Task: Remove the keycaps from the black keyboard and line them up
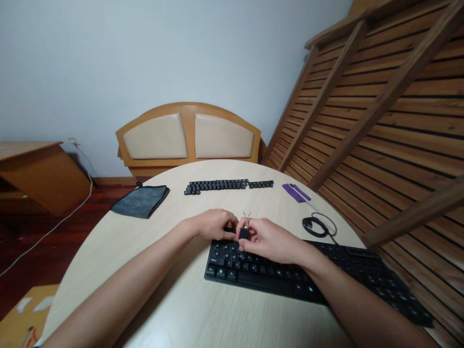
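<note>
A black keyboard (261, 281) lies on the table, with several keys gone from its upper left area. My right hand (266, 238) is over that area, its fingers closed around a keycap puller (244, 233) with a black handle and two thin wire prongs pointing up and away. Close beside it, my left hand (216, 224) rests at the keyboard's top left edge. Its fingers are bent and pressed together by my right fingertips; what they pinch is hidden. Loose black keycaps (216, 185) stand in neat rows beyond my hands, with a shorter group (261, 184) to the right.
The round pale table (174, 299) carries a dark grey cloth or pouch (140, 201) at left. On the right are a purple cloth strip (295, 192) with a thin tool by it and a coiled black cable (314, 226). A slatted wooden panel (380, 111) leans close on the right.
</note>
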A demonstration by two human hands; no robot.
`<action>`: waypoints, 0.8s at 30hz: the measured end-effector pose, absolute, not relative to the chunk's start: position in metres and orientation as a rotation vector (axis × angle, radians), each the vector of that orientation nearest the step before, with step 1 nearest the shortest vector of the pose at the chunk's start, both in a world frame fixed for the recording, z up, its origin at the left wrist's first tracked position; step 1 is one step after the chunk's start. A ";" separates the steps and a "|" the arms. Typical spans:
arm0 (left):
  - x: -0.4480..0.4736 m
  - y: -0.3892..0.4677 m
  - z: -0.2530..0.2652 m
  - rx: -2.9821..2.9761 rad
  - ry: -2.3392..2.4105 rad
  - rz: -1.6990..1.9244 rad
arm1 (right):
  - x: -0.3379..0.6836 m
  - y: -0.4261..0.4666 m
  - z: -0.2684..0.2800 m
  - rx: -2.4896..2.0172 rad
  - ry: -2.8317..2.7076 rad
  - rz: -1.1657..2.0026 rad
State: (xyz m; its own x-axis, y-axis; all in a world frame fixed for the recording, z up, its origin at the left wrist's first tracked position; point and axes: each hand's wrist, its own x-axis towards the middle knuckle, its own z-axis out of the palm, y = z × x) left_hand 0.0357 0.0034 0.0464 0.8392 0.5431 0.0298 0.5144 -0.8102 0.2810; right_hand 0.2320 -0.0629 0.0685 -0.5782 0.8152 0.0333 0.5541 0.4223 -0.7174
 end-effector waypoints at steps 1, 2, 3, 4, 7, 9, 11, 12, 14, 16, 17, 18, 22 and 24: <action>0.035 0.004 0.046 2.764 0.804 0.152 | 0.232 -0.064 0.070 -1.171 -2.322 0.942; 0.035 0.004 0.046 2.775 0.800 0.150 | 0.232 -0.064 0.072 -1.168 -2.343 0.934; 0.035 0.004 0.047 2.788 0.797 0.149 | 0.232 -0.065 0.073 -1.165 -2.366 0.926; 0.035 0.004 0.047 2.802 0.791 0.151 | 0.232 -0.065 0.074 -1.164 -2.390 0.915; 0.035 0.004 0.048 2.850 0.759 0.183 | 0.232 -0.065 0.075 -1.191 -2.436 0.854; 0.035 0.004 0.048 2.873 0.730 0.215 | 0.232 -0.065 0.075 -1.213 -2.444 0.814; 0.035 0.004 0.047 2.872 0.725 0.234 | 0.232 -0.064 0.075 -1.219 -2.442 0.803; 0.035 0.004 0.047 2.866 0.730 0.241 | 0.232 -0.064 0.075 -1.218 -2.441 0.806; 0.035 0.004 0.045 2.852 0.742 0.257 | 0.231 -0.064 0.076 -1.218 -2.446 0.805; 0.036 0.004 0.043 2.846 0.743 0.276 | 0.231 -0.064 0.077 -1.223 -2.464 0.787; 0.036 0.005 0.043 2.844 0.740 0.285 | 0.230 -0.065 0.077 -1.227 -2.475 0.772; 0.036 0.005 0.042 2.842 0.735 0.291 | 0.230 -0.065 0.078 -1.232 -2.483 0.753; 0.036 0.006 0.041 2.826 0.730 0.304 | 0.230 -0.066 0.078 -1.242 -2.502 0.712; 0.036 0.006 0.042 2.824 0.735 0.302 | 0.231 -0.066 0.078 -1.220 -2.515 0.732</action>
